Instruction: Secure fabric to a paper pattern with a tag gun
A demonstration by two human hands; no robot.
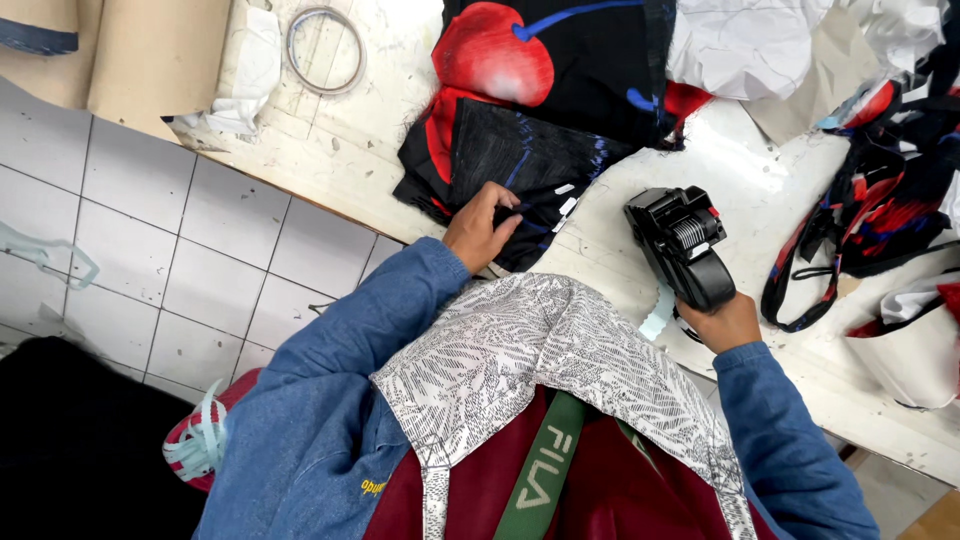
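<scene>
My left hand (482, 226) pinches the corner of a stack of black fabric pieces (520, 160) with red and blue print, lying on the white worktable (330, 150). Small white tags sit on the stack's near edge next to my fingers. My right hand (722, 322) grips a black hand-held label gun (685, 245), held above the table to the right of the stack, its roller head pointing toward the fabric. A pale blue strip hangs from the gun.
A metal ring (325, 48) lies at the table's far left. White paper and fabric scraps (750, 45) pile behind the stack. More black, red and blue cut pieces with straps (870, 200) lie at the right. White tiled floor (170, 250) is at the left.
</scene>
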